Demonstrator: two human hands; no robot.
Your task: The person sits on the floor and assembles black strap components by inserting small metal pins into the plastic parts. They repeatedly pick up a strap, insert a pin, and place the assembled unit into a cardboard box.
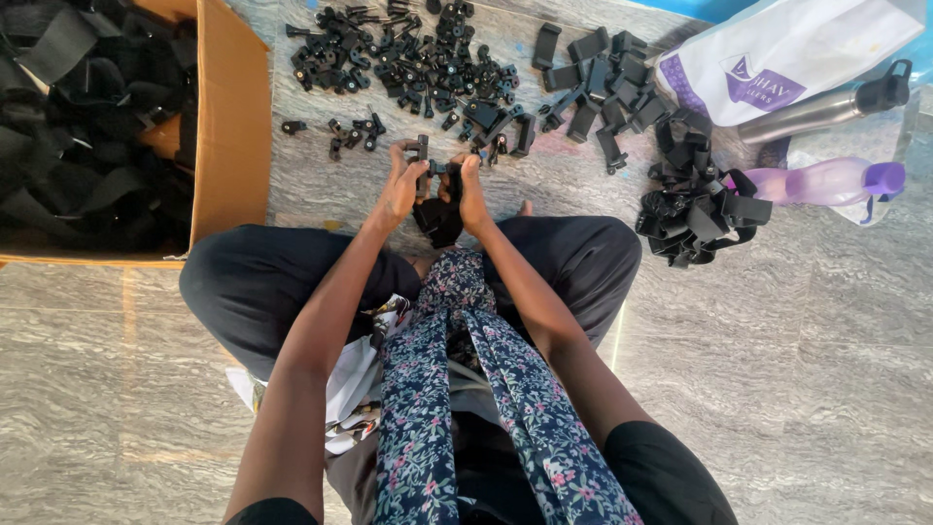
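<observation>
A floral scarf (505, 389) hangs down between the person's crossed legs. Just beyond the knees, the left hand (400, 185) and right hand (473, 190) meet, both closed around a small black plastic part with a strap (437, 199) pinched between the fingers. On the streaked marble floor (826, 340) past them lie scattered black clips (408, 63), blocky buckles (593, 73), and a tangled strap pile (695, 209) to the right. A cardboard box (233, 126) of straps stands left; a steel bottle (826, 107), a purple bottle (826, 182) and a white bag (787, 53) lie far right.

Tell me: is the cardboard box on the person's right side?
No, the cardboard box filled with black straps sits on the person's left, while the bottles lie to the right.
</observation>
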